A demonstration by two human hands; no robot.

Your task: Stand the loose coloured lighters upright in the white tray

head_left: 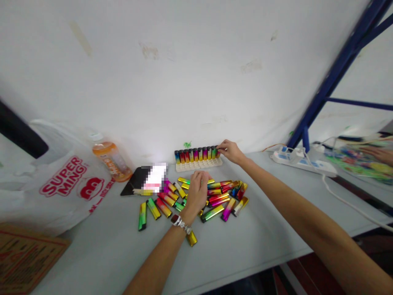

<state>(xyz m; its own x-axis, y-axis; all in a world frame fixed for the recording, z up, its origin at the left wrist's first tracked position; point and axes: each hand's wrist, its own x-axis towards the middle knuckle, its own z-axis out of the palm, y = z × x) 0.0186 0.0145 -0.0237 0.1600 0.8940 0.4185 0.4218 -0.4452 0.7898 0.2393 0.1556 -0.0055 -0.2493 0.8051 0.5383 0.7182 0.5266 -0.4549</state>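
A heap of shiny multicoloured lighters [221,198] lies on the grey table [245,246]. My left hand [196,192], with a watch at the wrist, rests fingers-down on the middle of the heap, curled over lighters. Behind the heap a white tray [199,164] holds a row of upright lighters [196,154]. My right hand [231,150] reaches to the right end of that row, its fingers pinched on the last lighter there.
A white SUPER MING plastic bag [61,184] and an orange drink bottle [112,160] stand at left, a phone [147,180] beside them, a cardboard box [21,258] at the near left corner. A power strip [301,160] with cable lies at right. Another person's hand [379,153] works far right.
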